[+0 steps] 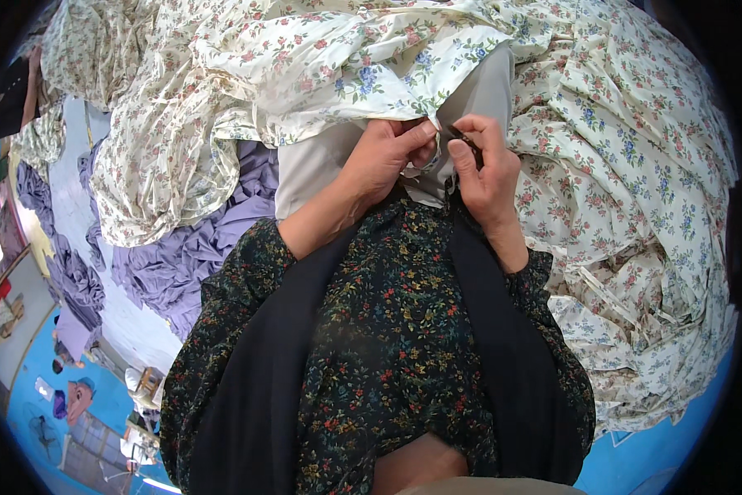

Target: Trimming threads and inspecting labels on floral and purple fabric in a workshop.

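Observation:
My left hand (pixel 387 157) is closed, its thumb and fingers pinching a corner of the white floral cloth (pixel 371 78) above my lap. The cloth has red and blue flower sprigs and stretches away from the pinched corner over my light grey trousers (pixel 486 87). My right hand (pixel 491 173) is closed round a small dark tool, seemingly thread snips (pixel 463 140). Their tip points at the pinched corner, just to its right. Most of the tool is hidden by my fingers. A short pale strip of cloth (pixel 425 194) hangs below my hands.
Large heaps of the same floral cloth (pixel 627 165) lie to the right and at the far left. Crumpled purple cloth (pixel 181 264) sits on the left beside a pale surface (pixel 127 305). Blue floor (pixel 24 363) and other people at work appear at the left edge.

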A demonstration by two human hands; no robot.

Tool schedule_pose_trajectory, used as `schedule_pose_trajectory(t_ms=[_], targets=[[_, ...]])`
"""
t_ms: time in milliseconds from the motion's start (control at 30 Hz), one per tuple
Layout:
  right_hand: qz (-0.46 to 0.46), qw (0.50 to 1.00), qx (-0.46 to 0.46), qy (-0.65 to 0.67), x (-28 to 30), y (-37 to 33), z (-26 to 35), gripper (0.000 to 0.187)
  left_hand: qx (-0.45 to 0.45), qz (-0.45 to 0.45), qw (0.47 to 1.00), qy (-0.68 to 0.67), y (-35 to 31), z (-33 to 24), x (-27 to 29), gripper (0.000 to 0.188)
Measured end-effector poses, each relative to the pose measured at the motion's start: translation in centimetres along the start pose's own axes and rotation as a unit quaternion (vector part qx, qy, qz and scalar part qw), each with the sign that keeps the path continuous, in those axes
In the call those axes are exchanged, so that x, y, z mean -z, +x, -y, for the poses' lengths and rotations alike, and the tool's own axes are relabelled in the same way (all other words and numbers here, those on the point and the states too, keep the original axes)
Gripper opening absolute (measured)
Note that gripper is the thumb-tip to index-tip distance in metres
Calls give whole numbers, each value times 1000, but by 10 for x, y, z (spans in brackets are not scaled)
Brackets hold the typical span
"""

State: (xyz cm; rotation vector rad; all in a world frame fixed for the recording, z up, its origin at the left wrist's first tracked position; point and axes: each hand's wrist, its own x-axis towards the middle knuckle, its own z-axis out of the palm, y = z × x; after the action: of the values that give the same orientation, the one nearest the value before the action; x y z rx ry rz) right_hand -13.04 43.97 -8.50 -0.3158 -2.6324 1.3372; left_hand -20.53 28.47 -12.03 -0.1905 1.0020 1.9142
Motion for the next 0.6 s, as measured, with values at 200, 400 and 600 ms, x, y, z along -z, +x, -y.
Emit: schedule_pose_trajectory(t_ms=[200,400,600], targets=[[-18,993,57,-103,-3,5,1,22,-7,-4,1000,23,0,1,2,16],[10,997,-45,55,-4,5,-3,18,-19,-32,998,54,-2,-4,-5,15],[173,865,-278,380,-5,4,-12,14,25,-17,999,30,-11,-12,14,20]])
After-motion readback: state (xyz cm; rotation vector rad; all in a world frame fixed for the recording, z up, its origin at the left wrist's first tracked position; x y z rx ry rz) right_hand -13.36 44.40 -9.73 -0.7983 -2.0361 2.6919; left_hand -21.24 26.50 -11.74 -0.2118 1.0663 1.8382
